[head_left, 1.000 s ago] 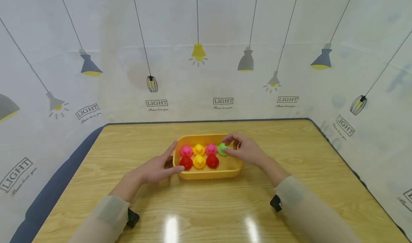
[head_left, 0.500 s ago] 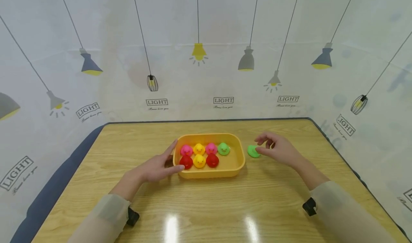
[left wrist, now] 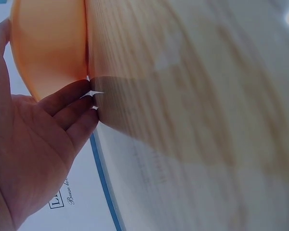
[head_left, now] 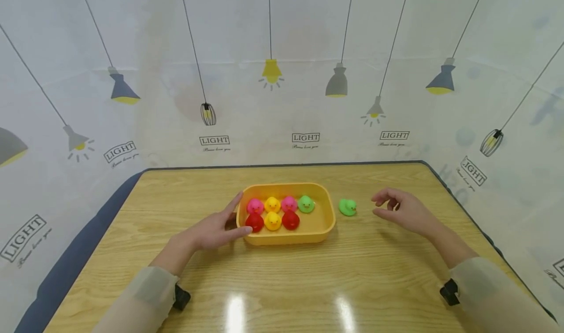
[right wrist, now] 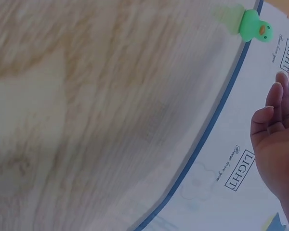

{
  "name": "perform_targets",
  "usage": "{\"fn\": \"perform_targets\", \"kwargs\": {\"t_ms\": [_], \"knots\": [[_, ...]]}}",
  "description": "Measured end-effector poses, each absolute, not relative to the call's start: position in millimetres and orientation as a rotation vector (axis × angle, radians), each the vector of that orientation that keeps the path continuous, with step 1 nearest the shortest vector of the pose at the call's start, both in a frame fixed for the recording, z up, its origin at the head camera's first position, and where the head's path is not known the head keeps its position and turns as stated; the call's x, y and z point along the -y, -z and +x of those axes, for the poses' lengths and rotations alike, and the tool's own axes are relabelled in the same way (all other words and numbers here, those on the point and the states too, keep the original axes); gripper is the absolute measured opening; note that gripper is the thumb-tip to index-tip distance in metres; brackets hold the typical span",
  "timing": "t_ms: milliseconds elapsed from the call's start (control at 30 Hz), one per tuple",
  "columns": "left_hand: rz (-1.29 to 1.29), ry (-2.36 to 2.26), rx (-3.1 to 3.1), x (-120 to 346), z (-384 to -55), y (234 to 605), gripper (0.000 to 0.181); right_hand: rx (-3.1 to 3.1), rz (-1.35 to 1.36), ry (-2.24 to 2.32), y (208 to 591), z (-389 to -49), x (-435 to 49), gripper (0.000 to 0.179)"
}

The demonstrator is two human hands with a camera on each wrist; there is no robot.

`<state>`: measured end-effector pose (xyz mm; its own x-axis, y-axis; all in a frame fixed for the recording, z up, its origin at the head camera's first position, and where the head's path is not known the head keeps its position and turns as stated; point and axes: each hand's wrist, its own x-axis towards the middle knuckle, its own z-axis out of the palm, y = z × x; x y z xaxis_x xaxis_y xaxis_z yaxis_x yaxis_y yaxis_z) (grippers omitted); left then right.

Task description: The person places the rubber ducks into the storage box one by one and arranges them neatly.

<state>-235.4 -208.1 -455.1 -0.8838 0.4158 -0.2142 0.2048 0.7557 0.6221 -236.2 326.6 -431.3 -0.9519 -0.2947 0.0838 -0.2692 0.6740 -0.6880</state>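
A yellow-orange plastic tray [head_left: 282, 238] sits on the table with several rubber ducks in two rows. Its back row has two pink ducks [head_left: 255, 206], a yellow duck [head_left: 272, 204] and a green duck [head_left: 306, 204]; red and yellow ducks stand in front. My left hand [head_left: 216, 231] rests against the tray's left end, thumb by the near-left rim, fingers extended along the outer wall. Outside, right of the tray, another green rubber duck [head_left: 347, 207] stands upright on the table, facing right. Further right, my right hand [head_left: 405, 211] hovers with loosely bent fingers, holding nothing.
The wooden table [head_left: 282, 284] ends at a dark edge strip in front of a pale curtain [head_left: 282, 112] printed with lamps. Inside the tray, the front right corner holds no duck.
My right hand has left the tray and moved right, past the green duck outside, which now shows fully. The duck inside at the back right is uncovered. My left hand stays put.
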Motion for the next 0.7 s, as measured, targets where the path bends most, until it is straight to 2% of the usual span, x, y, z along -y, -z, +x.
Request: {"fn": "perform_targets", "kwargs": {"t_ms": [267, 700], "knots": [[0.478, -0.855, -2.622, 207.9, -235.1, 454.0, 0.110, -2.809, -0.494, 1.090, 436.4, -243.4, -333.2, 0.039], [0.465, -0.876, -2.604, 207.5, -233.8, 452.2, 0.111, -2.711, -0.505, 1.066, 447.4, -268.7, -311.8, 0.044]]}}
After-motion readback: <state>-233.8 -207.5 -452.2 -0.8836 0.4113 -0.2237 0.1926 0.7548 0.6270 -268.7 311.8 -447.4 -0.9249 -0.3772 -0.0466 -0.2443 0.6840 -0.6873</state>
